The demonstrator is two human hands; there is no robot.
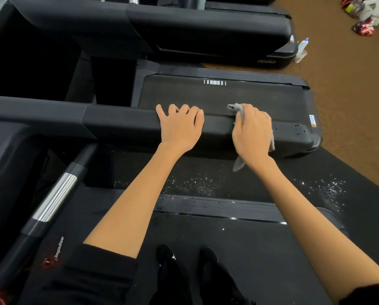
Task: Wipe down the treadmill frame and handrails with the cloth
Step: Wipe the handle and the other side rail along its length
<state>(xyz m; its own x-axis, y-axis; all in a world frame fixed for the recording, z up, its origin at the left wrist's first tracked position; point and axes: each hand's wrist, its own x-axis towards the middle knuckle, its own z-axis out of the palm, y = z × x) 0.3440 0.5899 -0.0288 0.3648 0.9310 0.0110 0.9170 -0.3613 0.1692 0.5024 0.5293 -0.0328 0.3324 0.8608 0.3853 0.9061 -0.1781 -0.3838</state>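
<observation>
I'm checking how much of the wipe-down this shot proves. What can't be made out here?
All in the head view:
- Most of the grey cloth: the right hand covers it, so the contact patch on the side rail is hidden.
- Rail under the left hand: covered.
- Label on the spray bottle: too small.
- Things on the floor: blurred, cut by the edge.
- Whether the rail is clean: too dark to tell.

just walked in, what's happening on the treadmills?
A person stands on one treadmill and leans over the side rail of the next. The right hand grips a grey cloth pressed on the rail's top near its rear end. The left hand rests on the rail beside it, fingers curled over the far edge. A spray bottle stands on the floor beyond.
</observation>
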